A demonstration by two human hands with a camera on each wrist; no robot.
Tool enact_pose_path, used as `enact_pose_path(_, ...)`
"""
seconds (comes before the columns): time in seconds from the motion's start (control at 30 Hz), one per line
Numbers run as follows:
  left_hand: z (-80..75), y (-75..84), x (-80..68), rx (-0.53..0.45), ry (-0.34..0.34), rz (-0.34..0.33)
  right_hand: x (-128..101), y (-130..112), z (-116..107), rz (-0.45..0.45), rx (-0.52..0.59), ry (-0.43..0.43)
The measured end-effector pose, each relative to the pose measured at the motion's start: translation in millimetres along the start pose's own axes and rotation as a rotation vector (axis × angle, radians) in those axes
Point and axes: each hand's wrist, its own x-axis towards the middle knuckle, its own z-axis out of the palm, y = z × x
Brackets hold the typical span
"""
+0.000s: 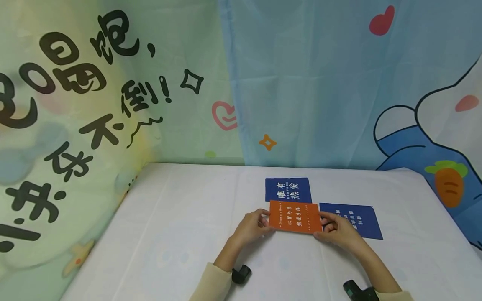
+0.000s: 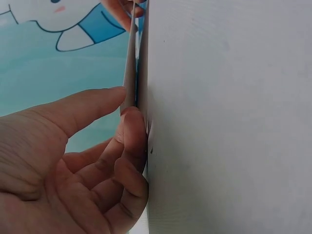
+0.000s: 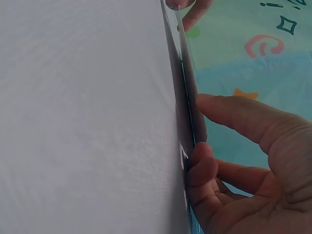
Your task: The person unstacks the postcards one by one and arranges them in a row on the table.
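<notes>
- Both hands are on the orange rectangular card with pale printed characters (image 1: pixel 295 216), which sits just right of the middle of the white-covered desk (image 1: pixel 177 234).
- The left hand (image 1: pixel 251 226) pinches the card's left edge, thumb on top, fingers curled beneath it; the left wrist view shows that thumb (image 2: pixel 83 109) over the thin edge (image 2: pixel 130 73).
- The right hand (image 1: pixel 337 230) pinches the right edge the same way; the right wrist view shows the thumb (image 3: pixel 239 114) above and a fingertip (image 3: pixel 201 163) tucked under the card's edge (image 3: pixel 187 112).
- The card's ends look lifted slightly off the cloth; how far, I cannot tell.
- A dark blue card with white characters (image 1: pixel 288 190) lies just beyond it, on the far side, touching or nearly so.
- A second dark blue card (image 1: pixel 355 219) lies on the right, partly under the right hand.
- Cartoon-printed curtains, green (image 1: pixel 75 104) on the left and blue (image 1: pixel 320 83) on the right, hang behind the desk.
- Cream sleeves (image 1: pixel 212 284) and black wrist devices (image 1: pixel 241 274) show at the near edge.
</notes>
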Motion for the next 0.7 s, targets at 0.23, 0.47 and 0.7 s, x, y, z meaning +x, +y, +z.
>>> enact_pose_path(0.23,1.9,0.2,1.3,0.015,-0.013,0.009,-2.2,0.5,-2.3,0.013,-0.018,-0.002)
enact_pose_path(0.47,2.0,0.1,2.9,0.018,0.007,0.001,0.1,1.7,0.1,0.003,-0.042,0.02)
enact_pose_path(0.7,2.7,-0.7,2.2,0.04,0.003,0.0,-1.1,-2.3,1.9,0.019,-0.058,0.038)
